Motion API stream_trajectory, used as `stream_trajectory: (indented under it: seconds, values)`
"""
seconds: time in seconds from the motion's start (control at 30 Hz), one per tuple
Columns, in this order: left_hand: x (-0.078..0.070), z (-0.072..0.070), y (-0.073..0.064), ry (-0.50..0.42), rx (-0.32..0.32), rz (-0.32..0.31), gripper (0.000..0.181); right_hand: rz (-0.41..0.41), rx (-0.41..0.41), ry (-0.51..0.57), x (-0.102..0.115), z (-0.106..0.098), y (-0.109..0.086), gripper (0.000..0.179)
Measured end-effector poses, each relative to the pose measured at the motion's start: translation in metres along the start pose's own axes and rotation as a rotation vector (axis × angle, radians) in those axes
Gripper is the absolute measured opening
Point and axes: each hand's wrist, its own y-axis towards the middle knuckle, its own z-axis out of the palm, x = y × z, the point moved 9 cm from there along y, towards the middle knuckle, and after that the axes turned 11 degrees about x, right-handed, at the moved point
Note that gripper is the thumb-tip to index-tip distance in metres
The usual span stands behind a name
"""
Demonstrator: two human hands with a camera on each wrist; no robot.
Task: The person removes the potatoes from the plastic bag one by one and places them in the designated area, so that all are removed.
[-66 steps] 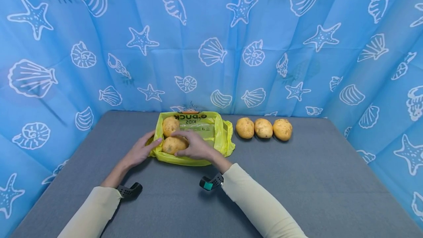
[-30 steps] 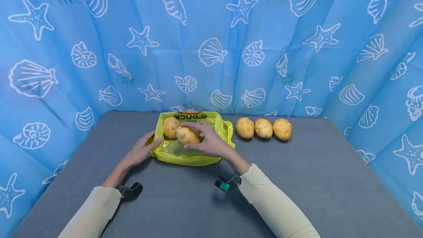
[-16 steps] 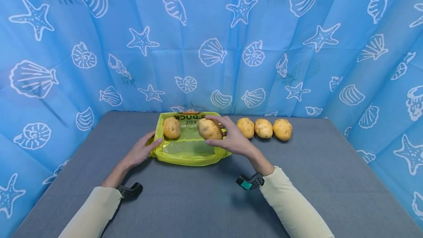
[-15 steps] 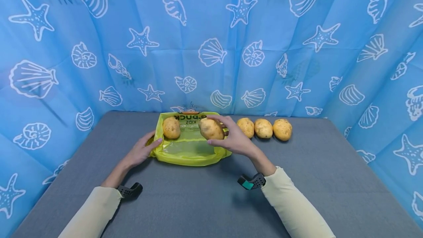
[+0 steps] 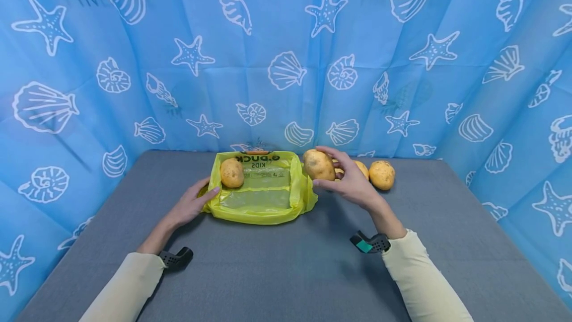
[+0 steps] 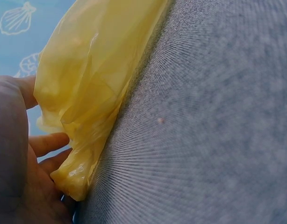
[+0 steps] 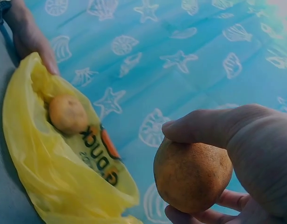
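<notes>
My right hand (image 5: 353, 183) grips a potato (image 5: 319, 165) between thumb and fingers, raised just past the right edge of a yellow plastic bag (image 5: 254, 216). In the right wrist view the held potato (image 7: 192, 175) is close up, with the thumb over its top and fingertips below. The bag lies on its side, its mouth spread wide. Inside it, at the left, sits one potato (image 5: 232, 173). At the bag's left side my left hand (image 5: 189, 205) holds the rim, thumb over the edge. In the left wrist view its fingers (image 6: 50, 143) lie against the crumpled plastic (image 6: 87, 84).
On the grey tabletop (image 5: 268, 277), right of the bag, a potato (image 5: 382, 175) stands in a row beside another potato (image 5: 362, 169) that my right hand partly covers. The third in that row is hidden. A blue curtain (image 5: 286, 93) with white shells and starfish hangs behind.
My right hand has taken a potato from the bag's front left, lifted it and carried it right, past the bag's right edge. My left hand has stayed at the rim.
</notes>
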Motion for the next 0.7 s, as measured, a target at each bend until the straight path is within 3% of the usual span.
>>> stream_trajectory:
  seconds: [0.7]
  values:
    - [-0.001, 0.000, 0.000, -0.016, 0.014, -0.015, 0.067, 0.100, -0.206, 0.007, -0.026, -0.080, -0.037, 0.078]
